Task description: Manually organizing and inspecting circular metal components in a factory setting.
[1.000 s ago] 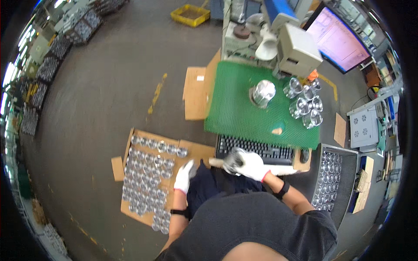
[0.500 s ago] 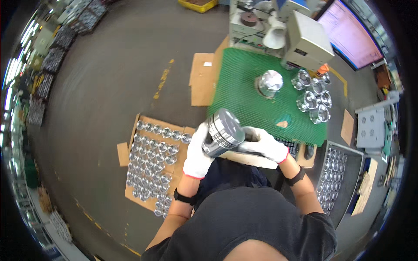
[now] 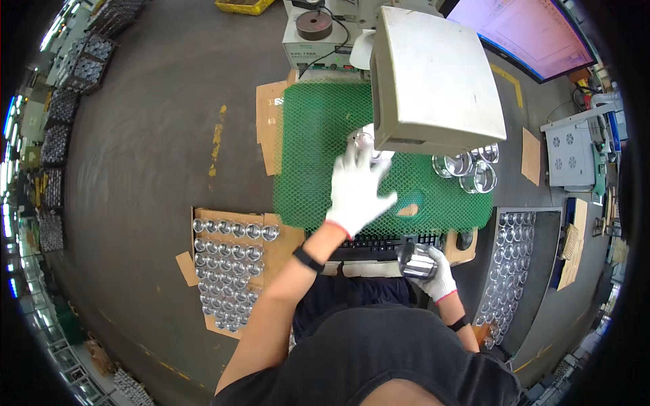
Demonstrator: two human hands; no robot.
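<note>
Left hand (image 3: 357, 193): your fingers spread at a metal piece (image 3: 368, 130), upper centre
Right hand (image 3: 439, 274): clamped on a metal cup (image 3: 415, 262), lower right
Mat (image 3: 305, 149): bare along its left edge

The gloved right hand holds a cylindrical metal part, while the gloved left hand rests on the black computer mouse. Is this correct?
Not on the black computer mouse: the head view shows the white-gloved left hand over the green mesh mat. The white-gloved right hand holds the cylindrical metal part.
</note>
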